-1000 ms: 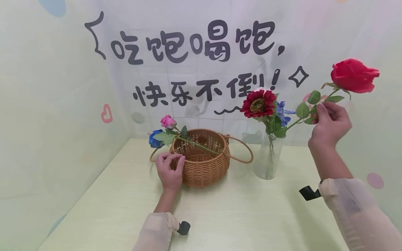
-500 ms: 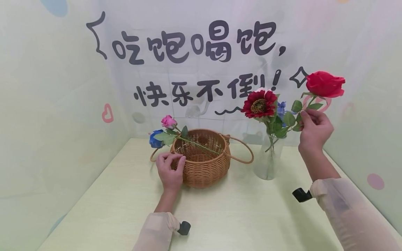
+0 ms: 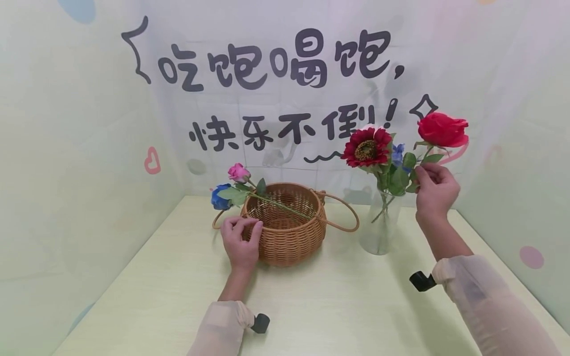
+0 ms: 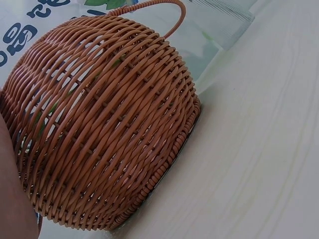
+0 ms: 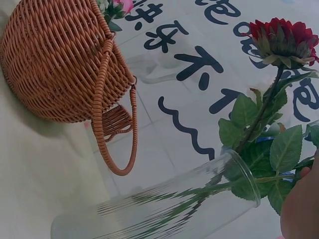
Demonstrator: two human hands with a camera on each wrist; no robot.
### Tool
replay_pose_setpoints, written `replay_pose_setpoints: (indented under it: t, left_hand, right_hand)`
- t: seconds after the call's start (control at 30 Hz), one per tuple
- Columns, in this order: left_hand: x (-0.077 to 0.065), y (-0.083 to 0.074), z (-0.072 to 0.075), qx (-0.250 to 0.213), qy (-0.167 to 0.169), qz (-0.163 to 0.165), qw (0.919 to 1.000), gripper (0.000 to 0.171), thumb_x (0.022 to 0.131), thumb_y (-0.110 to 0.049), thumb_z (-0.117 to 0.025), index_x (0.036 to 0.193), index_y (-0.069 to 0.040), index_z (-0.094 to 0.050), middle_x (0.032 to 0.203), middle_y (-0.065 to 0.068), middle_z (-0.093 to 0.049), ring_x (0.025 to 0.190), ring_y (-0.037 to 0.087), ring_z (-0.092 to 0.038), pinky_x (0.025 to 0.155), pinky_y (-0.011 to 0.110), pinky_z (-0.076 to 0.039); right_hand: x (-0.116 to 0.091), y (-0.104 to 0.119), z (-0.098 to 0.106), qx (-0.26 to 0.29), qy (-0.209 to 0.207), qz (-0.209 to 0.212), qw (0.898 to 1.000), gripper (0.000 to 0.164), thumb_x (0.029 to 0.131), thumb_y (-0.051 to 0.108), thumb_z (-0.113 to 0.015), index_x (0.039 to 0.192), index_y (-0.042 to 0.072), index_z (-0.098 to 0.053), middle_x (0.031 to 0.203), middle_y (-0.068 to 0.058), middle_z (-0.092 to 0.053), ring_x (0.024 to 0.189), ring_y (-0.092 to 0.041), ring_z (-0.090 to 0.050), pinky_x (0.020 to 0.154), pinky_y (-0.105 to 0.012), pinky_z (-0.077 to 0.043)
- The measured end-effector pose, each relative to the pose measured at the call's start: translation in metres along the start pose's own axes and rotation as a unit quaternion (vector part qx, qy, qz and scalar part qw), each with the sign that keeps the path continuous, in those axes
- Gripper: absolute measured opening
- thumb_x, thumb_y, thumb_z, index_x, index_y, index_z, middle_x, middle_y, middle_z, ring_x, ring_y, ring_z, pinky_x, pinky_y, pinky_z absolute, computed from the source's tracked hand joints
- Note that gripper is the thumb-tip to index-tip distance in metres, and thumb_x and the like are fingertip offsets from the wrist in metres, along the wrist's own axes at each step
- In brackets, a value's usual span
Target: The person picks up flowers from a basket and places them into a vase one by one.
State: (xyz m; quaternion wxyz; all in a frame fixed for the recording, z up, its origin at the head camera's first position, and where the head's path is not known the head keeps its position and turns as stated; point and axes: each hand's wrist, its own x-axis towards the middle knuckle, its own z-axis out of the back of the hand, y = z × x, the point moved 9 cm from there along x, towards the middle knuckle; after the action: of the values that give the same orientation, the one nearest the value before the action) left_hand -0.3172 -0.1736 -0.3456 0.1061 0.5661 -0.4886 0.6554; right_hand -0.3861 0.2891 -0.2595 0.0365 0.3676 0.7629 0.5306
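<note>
At the right my right hand (image 3: 438,190) pinches the leafy stem of a red rose (image 3: 443,130). The rose's stem reaches into a clear glass vase (image 3: 376,240). A dark red daisy-like flower (image 3: 367,148) and a blue flower (image 3: 398,154) also stand in that vase. In the right wrist view several stems run down inside the vase (image 5: 144,211). My left hand (image 3: 240,244) pinches the near left rim of a brown wicker basket (image 3: 289,247). In the left wrist view the basket's woven side (image 4: 109,124) fills much of the picture.
A pink rose (image 3: 239,172) and a blue rose (image 3: 221,197) lean over the basket's left rim, with a green stem across the opening. The basket's right handle (image 3: 352,220) sticks out toward the vase. A printed cloth (image 3: 276,29) hangs behind the pale table (image 3: 311,311).
My right hand has moved left and down, bringing the red rose closer to the vase and its stem deeper into it. My left hand and the basket have stayed in place.
</note>
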Motion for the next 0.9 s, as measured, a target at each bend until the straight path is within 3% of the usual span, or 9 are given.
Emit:
replay_pose_setpoints:
  t: [0.2, 0.53, 0.9]
  left_hand:
    - [-0.006, 0.016, 0.0, 0.014, 0.016, 0.01, 0.9997, 0.008, 0.077, -0.006, -0.078, 0.081, -0.006, -0.072, 0.092, 0.016, -0.051, 0.096, 0.029, -0.046, 0.088, 0.036, -0.032]
    - [-0.011, 0.012, 0.001, 0.018, 0.019, 0.005, 0.9996, 0.007, 0.077, -0.006, -0.077, 0.082, -0.007, -0.072, 0.093, 0.014, -0.051, 0.097, 0.027, -0.046, 0.088, 0.036, -0.033]
    - [-0.015, 0.006, 0.003, 0.025, 0.012, 0.001, 0.9996, 0.011, 0.075, -0.002, -0.078, 0.082, -0.007, -0.072, 0.093, 0.014, -0.051, 0.098, 0.026, -0.046, 0.088, 0.036, -0.033]
  right_hand:
    - [-0.003, -0.005, 0.0, -0.013, 0.007, 0.009, 1.0, 0.009, 0.083, 0.005, -0.075, 0.091, 0.007, -0.071, 0.078, -0.002, -0.064, 0.057, -0.011, -0.056, 0.047, -0.016, -0.042]
    - [-0.004, -0.014, -0.001, -0.015, 0.026, 0.014, 0.999, 0.006, 0.082, 0.004, -0.076, 0.086, 0.008, -0.072, 0.07, 0.0, -0.063, 0.054, -0.01, -0.055, 0.043, -0.017, -0.039]
    - [-0.009, -0.018, 0.001, -0.15, 0.027, 0.031, 0.988, 0.021, 0.085, 0.016, -0.075, 0.1, 0.001, -0.073, 0.074, 0.007, -0.062, 0.071, -0.007, -0.055, 0.062, -0.018, -0.042]
